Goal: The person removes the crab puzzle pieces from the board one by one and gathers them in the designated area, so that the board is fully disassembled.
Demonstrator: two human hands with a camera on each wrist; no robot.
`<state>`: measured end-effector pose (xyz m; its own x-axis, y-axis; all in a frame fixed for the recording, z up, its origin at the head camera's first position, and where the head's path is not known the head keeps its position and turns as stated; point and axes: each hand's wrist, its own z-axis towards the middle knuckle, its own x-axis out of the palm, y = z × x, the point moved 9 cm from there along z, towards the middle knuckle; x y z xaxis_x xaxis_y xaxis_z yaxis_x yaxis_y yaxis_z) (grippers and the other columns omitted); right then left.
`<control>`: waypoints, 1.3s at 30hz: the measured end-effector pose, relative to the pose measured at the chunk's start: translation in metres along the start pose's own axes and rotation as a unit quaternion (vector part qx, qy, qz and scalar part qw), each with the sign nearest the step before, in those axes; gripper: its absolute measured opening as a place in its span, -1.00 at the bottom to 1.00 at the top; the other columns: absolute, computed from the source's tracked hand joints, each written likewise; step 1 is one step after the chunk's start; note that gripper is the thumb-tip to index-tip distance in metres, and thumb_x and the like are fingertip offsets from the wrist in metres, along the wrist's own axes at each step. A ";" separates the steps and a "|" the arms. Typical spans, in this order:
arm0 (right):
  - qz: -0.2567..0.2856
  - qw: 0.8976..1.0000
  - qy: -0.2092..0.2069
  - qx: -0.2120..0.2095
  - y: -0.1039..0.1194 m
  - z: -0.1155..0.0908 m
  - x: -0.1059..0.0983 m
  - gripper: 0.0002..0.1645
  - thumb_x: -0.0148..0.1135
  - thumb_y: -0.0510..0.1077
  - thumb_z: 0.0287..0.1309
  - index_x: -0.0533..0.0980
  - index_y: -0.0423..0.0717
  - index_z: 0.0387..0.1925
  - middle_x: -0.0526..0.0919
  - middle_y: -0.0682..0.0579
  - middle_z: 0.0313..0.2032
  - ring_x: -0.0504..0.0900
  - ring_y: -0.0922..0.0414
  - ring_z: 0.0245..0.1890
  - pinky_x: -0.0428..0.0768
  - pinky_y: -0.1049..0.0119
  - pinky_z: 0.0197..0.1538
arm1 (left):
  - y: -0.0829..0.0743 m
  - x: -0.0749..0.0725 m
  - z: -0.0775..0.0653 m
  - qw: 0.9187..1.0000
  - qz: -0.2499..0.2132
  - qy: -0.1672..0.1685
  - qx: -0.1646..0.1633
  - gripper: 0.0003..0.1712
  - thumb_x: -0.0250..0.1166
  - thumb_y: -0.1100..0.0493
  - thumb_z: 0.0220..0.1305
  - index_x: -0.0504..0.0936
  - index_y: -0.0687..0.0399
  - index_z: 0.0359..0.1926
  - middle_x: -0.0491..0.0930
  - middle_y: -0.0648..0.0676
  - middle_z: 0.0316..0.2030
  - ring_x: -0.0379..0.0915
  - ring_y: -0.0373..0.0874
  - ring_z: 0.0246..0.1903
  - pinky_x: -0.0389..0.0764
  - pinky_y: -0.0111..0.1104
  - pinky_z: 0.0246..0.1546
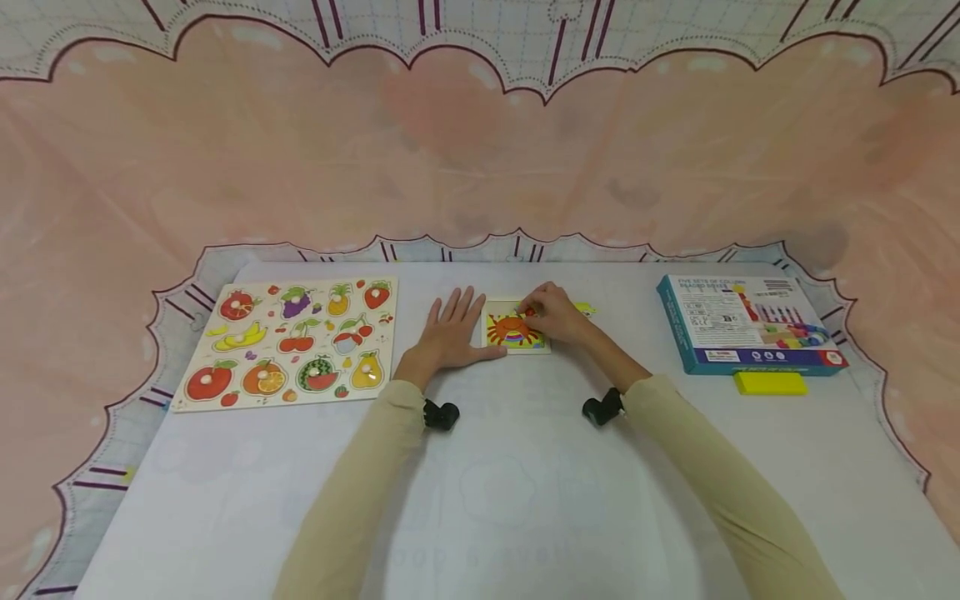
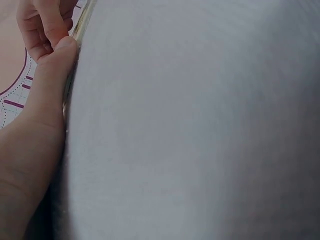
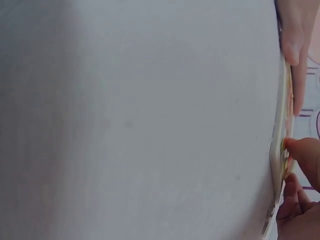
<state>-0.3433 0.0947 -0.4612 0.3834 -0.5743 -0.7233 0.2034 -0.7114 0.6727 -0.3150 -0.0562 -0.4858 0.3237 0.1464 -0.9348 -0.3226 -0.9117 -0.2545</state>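
A small crab puzzle [image 1: 513,332], with an orange crab on a yellow ground in a pale frame, lies flat on the white table near its far side. My left hand [image 1: 453,330] rests on the table left of it, fingers spread and straight, thumb at the frame's lower left corner. My right hand [image 1: 555,313] is over the puzzle's right side, thumb and fingertips pinching a puzzle piece with a bit of red showing; most of this piece is hidden by the fingers. Behind the right wrist a yellow-green piece [image 1: 585,308] shows partly.
On the left lies a large fruit puzzle board [image 1: 285,346]. To the right are a blue and white box [image 1: 750,325] and, against its front edge, a yellow block [image 1: 770,383]. A patterned cloth [image 1: 480,167] hangs behind the table [image 1: 495,483].
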 end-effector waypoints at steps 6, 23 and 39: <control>-0.001 1.000 -0.004 -0.017 0.001 -0.002 -0.001 -0.74 0.22 -0.18 0.27 0.59 -0.21 -0.05 0.47 -0.20 0.07 0.35 -0.06 0.10 0.37 0.03 0.26 | 0.001 0.000 0.000 1.000 0.003 0.000 0.001 0.23 0.02 -0.58 0.13 -0.28 -0.05 0.55 -0.40 0.09 0.56 -0.54 0.04 0.55 -0.40 0.05 0.51; 0.039 0.999 -0.033 -0.003 -0.004 -0.004 -0.010 -0.74 0.16 -0.14 0.32 0.54 -0.16 -0.01 0.44 -0.16 0.09 0.42 -0.05 0.07 0.46 0.05 0.25 | 0.000 -0.001 -0.001 1.000 0.000 -0.006 0.003 0.23 0.03 -0.57 0.13 -0.26 -0.05 0.55 -0.38 0.09 0.56 -0.53 0.05 0.55 -0.40 0.05 0.51; -0.025 0.989 -0.133 0.060 -0.092 -0.049 -0.077 -0.70 0.19 -0.21 0.26 0.55 -0.29 -0.03 0.43 -0.28 -0.01 0.37 -0.10 -0.06 0.40 0.11 -0.03 | -0.001 0.000 -0.001 1.000 -0.002 -0.006 0.002 0.22 0.05 -0.56 0.14 -0.27 -0.06 0.55 -0.40 0.08 0.56 -0.55 0.03 0.55 -0.42 0.03 0.51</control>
<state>-0.3468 0.2240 -0.4597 0.1221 -0.6120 -0.7814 0.1012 -0.7755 0.6232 -0.3134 -0.0558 -0.4849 0.3147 0.1548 -0.9365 -0.3240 -0.9098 -0.2593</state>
